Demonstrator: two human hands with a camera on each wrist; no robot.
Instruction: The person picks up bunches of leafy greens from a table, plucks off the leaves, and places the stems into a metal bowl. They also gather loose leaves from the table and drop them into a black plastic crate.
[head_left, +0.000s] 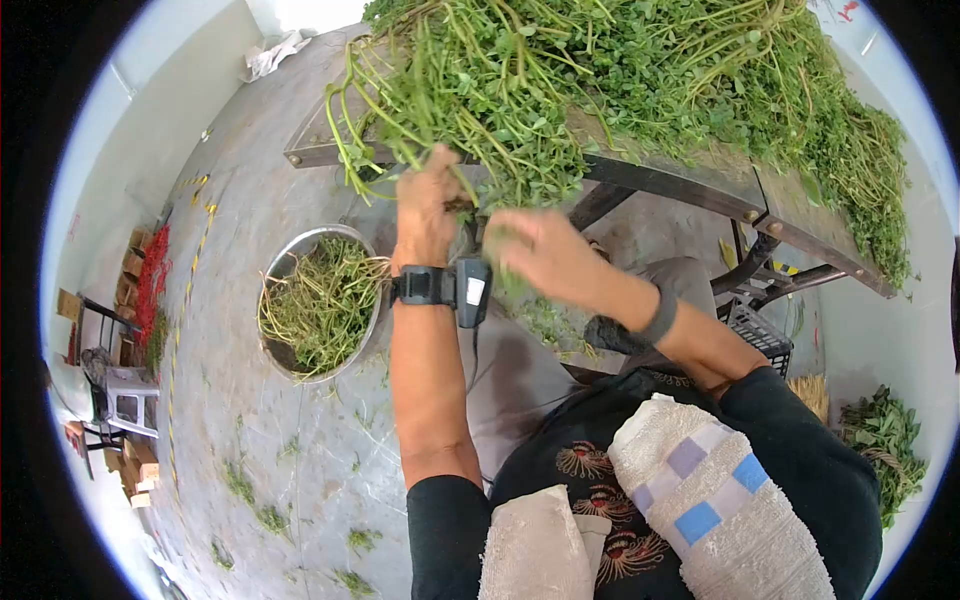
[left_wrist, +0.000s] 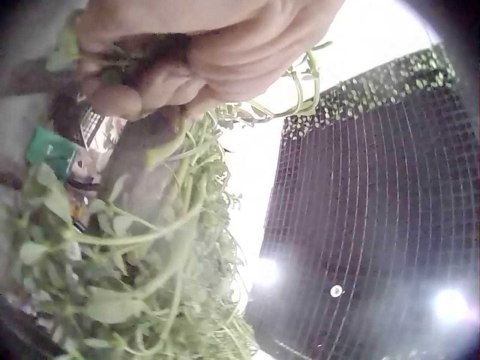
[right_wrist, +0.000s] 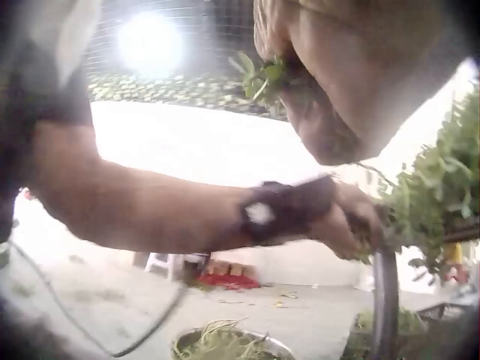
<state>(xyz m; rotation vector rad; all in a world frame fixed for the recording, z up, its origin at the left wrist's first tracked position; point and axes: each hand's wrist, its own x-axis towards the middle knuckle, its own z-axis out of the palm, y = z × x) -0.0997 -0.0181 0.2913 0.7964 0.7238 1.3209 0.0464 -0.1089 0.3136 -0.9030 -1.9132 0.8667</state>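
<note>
Leafy green stems (head_left: pixel 500 110) lie heaped along the table and hang over its near edge. The left hand (head_left: pixel 428 200) is at that edge, its fingers curled round stems; in the left wrist view the curled left hand (left_wrist: pixel 202 60) has stems by its fingertips. Close to its right, the right hand (head_left: pixel 540 255) is blurred, with bits of green at its fingers. In the right wrist view the right hand (right_wrist: pixel 337 82) pinches a small leafy sprig (right_wrist: pixel 262 79), apart from the left hand (right_wrist: pixel 349 221).
A metal basin (head_left: pixel 372 330) of cut stems stands on the floor left of the person. Scattered green bits lie on the floor (head_left: pixel 300 440). A stool (head_left: pixel 130 385) and boxes stand at the far left, a dark crate (head_left: pixel 760 335) under the table, and a leafy bundle (head_left: pixel 885 440) at the right.
</note>
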